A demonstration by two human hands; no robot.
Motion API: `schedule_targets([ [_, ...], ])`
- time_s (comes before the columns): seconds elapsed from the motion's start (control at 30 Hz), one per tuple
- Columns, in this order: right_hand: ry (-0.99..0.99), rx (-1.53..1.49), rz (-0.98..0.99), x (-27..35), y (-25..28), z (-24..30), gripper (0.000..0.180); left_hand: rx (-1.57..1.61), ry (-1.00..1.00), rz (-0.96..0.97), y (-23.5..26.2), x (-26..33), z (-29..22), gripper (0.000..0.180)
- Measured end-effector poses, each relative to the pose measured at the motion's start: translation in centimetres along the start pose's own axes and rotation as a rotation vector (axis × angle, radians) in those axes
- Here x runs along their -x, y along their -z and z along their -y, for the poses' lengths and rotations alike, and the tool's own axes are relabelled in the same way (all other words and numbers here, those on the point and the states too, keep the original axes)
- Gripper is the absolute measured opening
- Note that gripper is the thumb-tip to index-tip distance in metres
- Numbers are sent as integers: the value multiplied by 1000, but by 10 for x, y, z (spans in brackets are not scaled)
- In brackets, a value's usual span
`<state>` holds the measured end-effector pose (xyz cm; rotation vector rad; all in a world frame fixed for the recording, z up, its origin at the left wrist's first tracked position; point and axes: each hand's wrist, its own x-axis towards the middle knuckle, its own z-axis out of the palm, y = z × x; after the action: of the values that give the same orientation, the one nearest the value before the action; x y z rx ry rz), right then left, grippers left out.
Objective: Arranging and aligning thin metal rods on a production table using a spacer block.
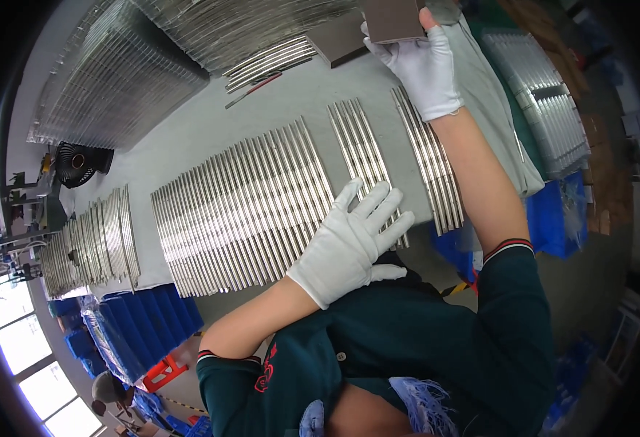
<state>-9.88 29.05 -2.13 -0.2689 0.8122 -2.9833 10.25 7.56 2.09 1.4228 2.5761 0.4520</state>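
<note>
Grey table [138, 156]: three batches of metal rods [243, 204] near the hands, the middle one partly hidden beneath the left hand [353, 240], fingers spread wide, contact unclear. Right hand [425, 76] grips one of two grey blocks [393, 22] between thumb and fingers, top cut off.

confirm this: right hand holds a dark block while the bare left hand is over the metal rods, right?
The left hand is not bare: the head view shows it in a white glove, over the metal rods. The right hand does hold a dark block.
</note>
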Motion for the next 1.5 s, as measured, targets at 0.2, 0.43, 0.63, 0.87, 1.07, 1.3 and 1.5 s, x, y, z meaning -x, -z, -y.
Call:
schedule_targets([
  [0.2,-35,12,-68,3,-3,-3,39,-88,108,42,14,35,3,77],
  [0.43,-39,61,-100,3,1,-3,42,18,28,-15,5,12,-1,73],
  [0.63,-23,95,33,0,10,6,63,187,-81,-119,5,2,-5,77],
  [0.87,-25,52,15,0,14,6,61,-104,255,-9,23,78,4,80],
  [1.07,-44,27,53,-1,17,8,63,-81,211,29,11,72,3,79],
  [1.3,-59,-12,77,-2,21,8,63,21,26,-57,-4,29,10,77],
  [1.5,-32,11,40,-1,19,9,62,-16,36,-46,-1,32,10,74],
])
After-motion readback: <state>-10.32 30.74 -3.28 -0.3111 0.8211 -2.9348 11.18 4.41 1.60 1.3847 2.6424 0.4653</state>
